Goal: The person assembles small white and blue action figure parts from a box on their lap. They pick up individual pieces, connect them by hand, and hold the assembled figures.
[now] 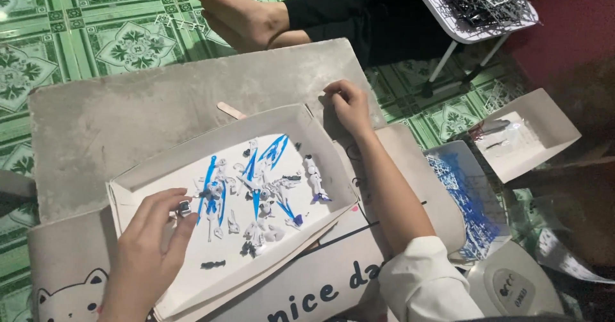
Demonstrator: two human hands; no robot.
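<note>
Across the grey board sits the white tray, model parts heaped mid-tray. Right hand rests curled, empty, beyond its far corner. Left hand pinches a small dark piece at the near-left edge — best held lightly, lifted straight.

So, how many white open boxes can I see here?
2. One white open box lies in the middle on the grey board, holding small blue and white model parts. The second white open box sits at the right edge on the floor. Others may be hidden.

White sleeve, bare hands
</note>
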